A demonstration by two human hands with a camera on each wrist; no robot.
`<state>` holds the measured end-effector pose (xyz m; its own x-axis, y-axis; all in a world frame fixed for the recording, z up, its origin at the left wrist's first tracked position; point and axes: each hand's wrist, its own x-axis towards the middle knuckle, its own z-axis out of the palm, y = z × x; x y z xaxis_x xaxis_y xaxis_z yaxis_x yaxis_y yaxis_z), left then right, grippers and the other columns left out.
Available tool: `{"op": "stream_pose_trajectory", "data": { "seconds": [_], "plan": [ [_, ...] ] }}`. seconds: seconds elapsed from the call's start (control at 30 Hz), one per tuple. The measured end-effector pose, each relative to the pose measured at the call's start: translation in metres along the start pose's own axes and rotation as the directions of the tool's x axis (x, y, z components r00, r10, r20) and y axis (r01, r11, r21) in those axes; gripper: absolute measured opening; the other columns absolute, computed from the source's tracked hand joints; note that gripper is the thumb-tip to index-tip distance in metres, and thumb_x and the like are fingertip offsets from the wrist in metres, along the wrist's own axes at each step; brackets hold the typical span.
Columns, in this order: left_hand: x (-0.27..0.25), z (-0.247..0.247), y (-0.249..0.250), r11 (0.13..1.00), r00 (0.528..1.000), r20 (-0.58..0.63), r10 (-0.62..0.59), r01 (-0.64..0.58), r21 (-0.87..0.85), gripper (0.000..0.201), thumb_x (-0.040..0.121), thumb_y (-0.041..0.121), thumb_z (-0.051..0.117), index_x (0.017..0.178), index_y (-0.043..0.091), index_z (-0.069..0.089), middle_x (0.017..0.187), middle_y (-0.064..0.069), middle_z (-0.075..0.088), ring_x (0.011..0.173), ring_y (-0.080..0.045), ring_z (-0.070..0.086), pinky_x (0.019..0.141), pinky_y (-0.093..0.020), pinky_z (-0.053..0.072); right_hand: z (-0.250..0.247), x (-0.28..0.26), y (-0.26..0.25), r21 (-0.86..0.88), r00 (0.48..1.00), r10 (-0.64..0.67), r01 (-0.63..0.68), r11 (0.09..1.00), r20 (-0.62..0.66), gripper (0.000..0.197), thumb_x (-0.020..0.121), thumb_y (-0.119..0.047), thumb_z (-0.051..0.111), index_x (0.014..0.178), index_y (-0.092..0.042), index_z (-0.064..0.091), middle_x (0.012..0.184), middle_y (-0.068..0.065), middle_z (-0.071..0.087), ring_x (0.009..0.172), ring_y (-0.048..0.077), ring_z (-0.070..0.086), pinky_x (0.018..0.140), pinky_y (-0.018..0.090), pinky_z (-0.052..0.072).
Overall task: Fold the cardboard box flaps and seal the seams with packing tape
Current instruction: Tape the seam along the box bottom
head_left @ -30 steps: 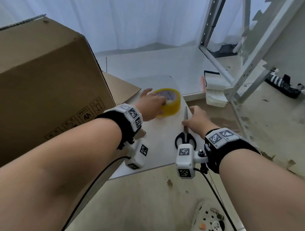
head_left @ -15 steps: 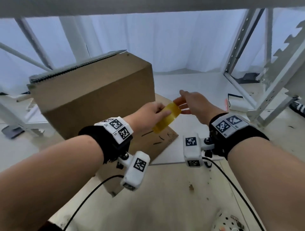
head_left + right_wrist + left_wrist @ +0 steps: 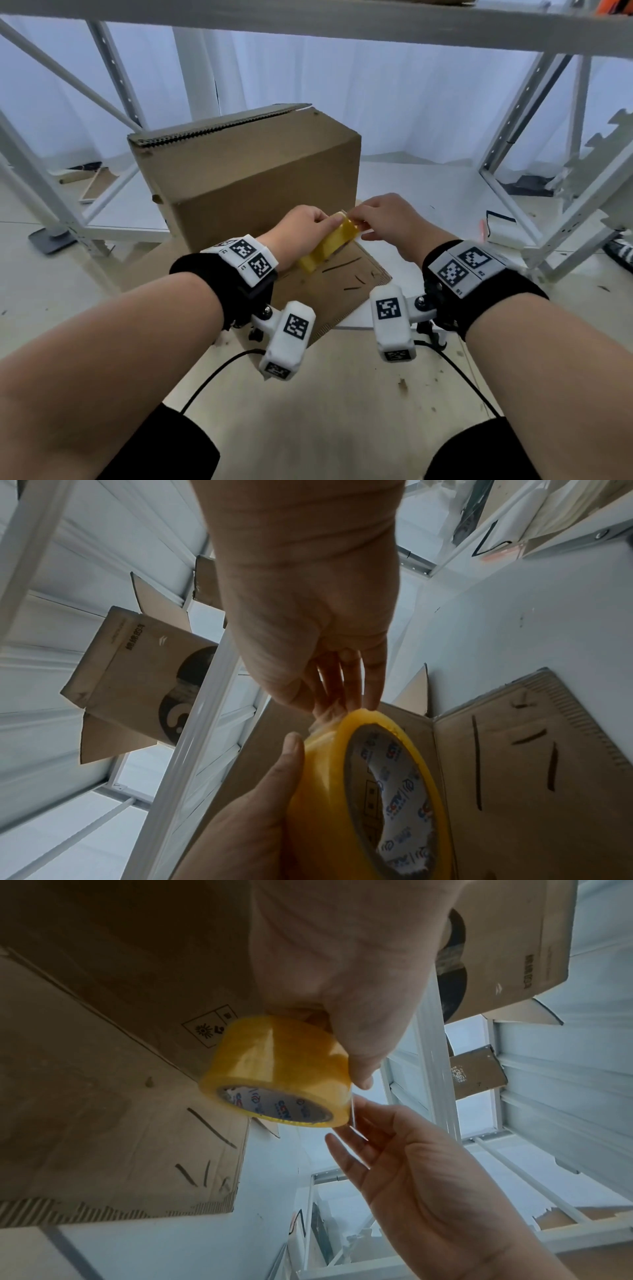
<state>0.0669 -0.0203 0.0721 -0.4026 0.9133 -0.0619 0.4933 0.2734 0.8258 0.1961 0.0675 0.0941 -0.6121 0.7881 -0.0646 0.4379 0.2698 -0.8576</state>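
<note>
The left hand (image 3: 301,228) grips a yellow packing tape roll (image 3: 329,245) in mid-air, thumb across its outer face, in front of the closed cardboard box (image 3: 253,171) (one flap (image 3: 329,284) lies flat beneath the hands), while the right hand (image 3: 387,219) pinches the loose tape end at the roll's top edge with its fingertips (image 3: 371,696)

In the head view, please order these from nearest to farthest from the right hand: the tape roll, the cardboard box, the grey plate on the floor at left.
1. Tape roll, touched by the right hand.
2. Cardboard box, just behind.
3. Grey plate, far left on the floor.
</note>
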Motion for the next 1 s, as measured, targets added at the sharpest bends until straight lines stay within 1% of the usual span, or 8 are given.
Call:
{"op": "stream_pose_trajectory", "data": {
  "seconds": [0.1, 0.2, 0.37, 0.5, 0.6, 0.73, 0.83, 1.0],
  "plan": [
    [0.002, -0.001, -0.004, 0.999, 1.0, 0.003, -0.02, 0.02, -0.035, 0.035, 0.094, 0.045, 0.051, 0.102, 0.013, 0.063, 0.085, 0.001, 0.063, 0.075, -0.009, 0.058, 0.059, -0.019, 0.045, 0.005, 0.004, 0.002, -0.034, 1.0, -0.008, 0.008, 0.999, -0.011, 0.014, 0.087, -0.012, 0.06, 0.087, -0.003, 0.071, 0.08, 0.005, 0.064, 0.079, 0.016, 0.06, 0.074, 0.029, 0.054],
    [0.002, 0.0, -0.004, 0.999, 1.0, 0.024, 0.003, -0.002, -0.032, 0.034, 0.093, 0.045, 0.052, 0.101, 0.015, 0.062, 0.09, 0.002, 0.063, 0.079, -0.009, 0.057, 0.064, -0.019, 0.046, 0.003, 0.007, 0.005, 0.02, 0.999, 0.027, -0.027, 0.999, -0.021, 0.011, 0.088, -0.013, 0.065, 0.095, -0.005, 0.067, 0.083, 0.004, 0.061, 0.077, 0.013, 0.058, 0.065, 0.02, 0.051],
    [0.004, 0.004, -0.005, 1.0, 0.999, 0.038, 0.023, -0.023, -0.016, 0.034, 0.092, 0.047, 0.053, 0.101, 0.015, 0.062, 0.095, -0.001, 0.064, 0.085, -0.012, 0.058, 0.072, -0.025, 0.048, 0.001, 0.011, 0.01, 0.066, 0.996, 0.083, -0.08, 0.995, -0.034, 0.012, 0.085, -0.008, 0.069, 0.095, -0.001, 0.068, 0.075, 0.006, 0.059, 0.07, 0.013, 0.055, 0.064, 0.02, 0.051],
    [0.006, 0.007, -0.006, 1.0, 0.999, 0.026, 0.028, -0.028, 0.002, 0.033, 0.092, 0.042, 0.055, 0.111, 0.015, 0.059, 0.101, 0.0, 0.062, 0.092, -0.013, 0.057, 0.074, -0.023, 0.046, 0.004, 0.013, 0.011, -0.163, 0.992, -0.074, 0.057, 0.985, -0.104, 0.006, 0.083, -0.011, 0.069, 0.077, -0.011, 0.068, 0.078, -0.001, 0.06, 0.081, 0.016, 0.057, 0.077, 0.03, 0.05],
    [0.009, 0.002, -0.005, 0.991, 0.992, 0.003, 0.128, -0.128, 0.045, 0.036, 0.09, 0.033, 0.061, 0.124, 0.022, 0.053, 0.113, 0.0, 0.052, 0.1, -0.014, 0.053, 0.082, -0.024, 0.044, 0.006, 0.012, 0.008, -0.357, 0.977, -0.206, 0.173, 0.918, -0.054, 0.006, 0.085, -0.015, 0.067, 0.08, -0.012, 0.069, 0.079, -0.004, 0.058, 0.08, 0.013, 0.053, 0.073, 0.026, 0.043],
    [0.01, -0.005, -0.004, 0.974, 0.982, 0.04, 0.186, -0.19, 0.127, 0.025, 0.085, 0.033, 0.067, 0.108, 0.023, 0.062, 0.122, -0.002, 0.043, 0.098, -0.012, 0.052, 0.082, -0.024, 0.044, 0.009, 0.009, 0.002, -0.469, 0.947, -0.317, 0.301, 0.83, 0.047, 0.007, 0.086, -0.018, 0.067, 0.08, -0.016, 0.067, 0.078, -0.005, 0.056, 0.076, 0.01, 0.05, 0.065, 0.018, 0.036],
    [0.007, -0.01, -0.004, 0.956, 0.976, 0.028, 0.214, -0.215, 0.197, 0.021, 0.082, 0.032, 0.072, 0.097, 0.019, 0.065, 0.112, 0.001, 0.048, 0.096, -0.009, 0.048, 0.081, -0.021, 0.037, 0.009, 0.008, 0.002, -0.481, 0.94, -0.327, 0.331, 0.812, 0.095, 0.008, 0.085, -0.018, 0.068, 0.078, -0.016, 0.066, 0.076, -0.007, 0.054, 0.075, 0.01, 0.05, 0.061, 0.015, 0.034],
    [0.004, -0.015, 0.002, 0.948, 0.975, 0.022, 0.22, -0.219, 0.23, 0.006, 0.085, 0.021, 0.069, 0.085, 0.015, 0.07, 0.097, -0.002, 0.065, 0.086, -0.008, 0.056, 0.073, -0.018, 0.041, 0.009, 0.006, 0.006, -0.488, 0.93, -0.352, 0.356, 0.797, 0.105, 0.007, 0.088, -0.015, 0.066, 0.081, -0.017, 0.064, 0.088, -0.003, 0.047, 0.082, 0.012, 0.048, 0.064, 0.012, 0.032]
  ]
}}
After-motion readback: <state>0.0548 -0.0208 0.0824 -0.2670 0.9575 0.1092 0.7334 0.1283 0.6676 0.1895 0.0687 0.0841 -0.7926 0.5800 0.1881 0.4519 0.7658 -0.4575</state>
